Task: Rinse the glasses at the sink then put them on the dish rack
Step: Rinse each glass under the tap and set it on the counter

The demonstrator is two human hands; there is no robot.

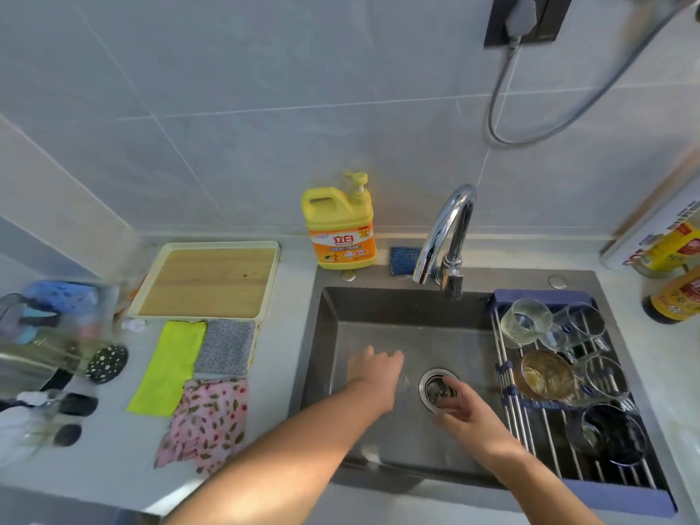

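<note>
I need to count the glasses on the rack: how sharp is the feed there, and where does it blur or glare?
Head view, right side: the dish rack and its glasses read fairly sharp. Head view, left edge: the counter items smear badly. Head view, centre: the faucet carries bright glare. Head view overall: wide-angle bending curves the wall tile lines.

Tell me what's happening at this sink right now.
A person has both hands down in the sink. The left hand reaches over the basin with relaxed fingers. The right hand sits by the drain with fingers curled; whether it holds anything is unclear. Several glasses already lie on the dish rack across the sink's right side. No water shows at the faucet.
</note>
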